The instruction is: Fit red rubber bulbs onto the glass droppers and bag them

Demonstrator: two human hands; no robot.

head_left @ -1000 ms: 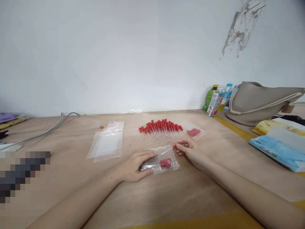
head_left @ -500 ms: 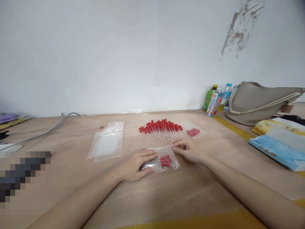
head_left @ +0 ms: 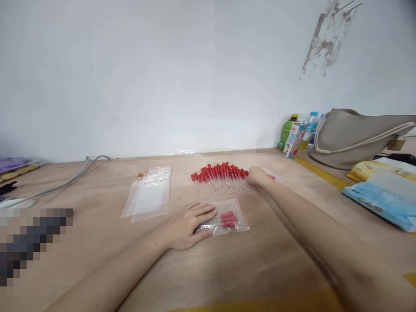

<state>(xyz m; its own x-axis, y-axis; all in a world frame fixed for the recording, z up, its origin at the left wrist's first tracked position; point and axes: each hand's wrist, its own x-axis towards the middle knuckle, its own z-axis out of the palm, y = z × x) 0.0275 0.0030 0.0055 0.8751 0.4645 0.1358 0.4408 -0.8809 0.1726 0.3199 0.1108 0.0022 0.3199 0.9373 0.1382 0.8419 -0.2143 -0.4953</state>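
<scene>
My left hand [head_left: 190, 223] lies flat, fingers stretched, on the left part of a clear zip bag [head_left: 241, 216]. Red rubber bulbs of several droppers [head_left: 229, 219] show through the plastic; their stems run under the fingers. Beyond it, a fanned pile of loose droppers [head_left: 222, 173] has its red bulbs pointing at the wall. My right hand [head_left: 256, 175] is at the pile's right end, partly over a second zip bag [head_left: 278, 177] with red bulbs inside. Its fingers are hidden, so whether it grips anything does not show.
Flat zip bags [head_left: 151, 195] lie overlapped on the left, with a grey cable [head_left: 76, 175] farther left. At the right stand drink bottles [head_left: 292, 136], a grey bag [head_left: 360, 138] and a blue tissue pack [head_left: 380, 206]. A white wall [head_left: 162, 78] closes off the back.
My right hand has left the zip bag's right edge and moved away from me, to the right end of the dropper pile. My left hand stays on the bag.
</scene>
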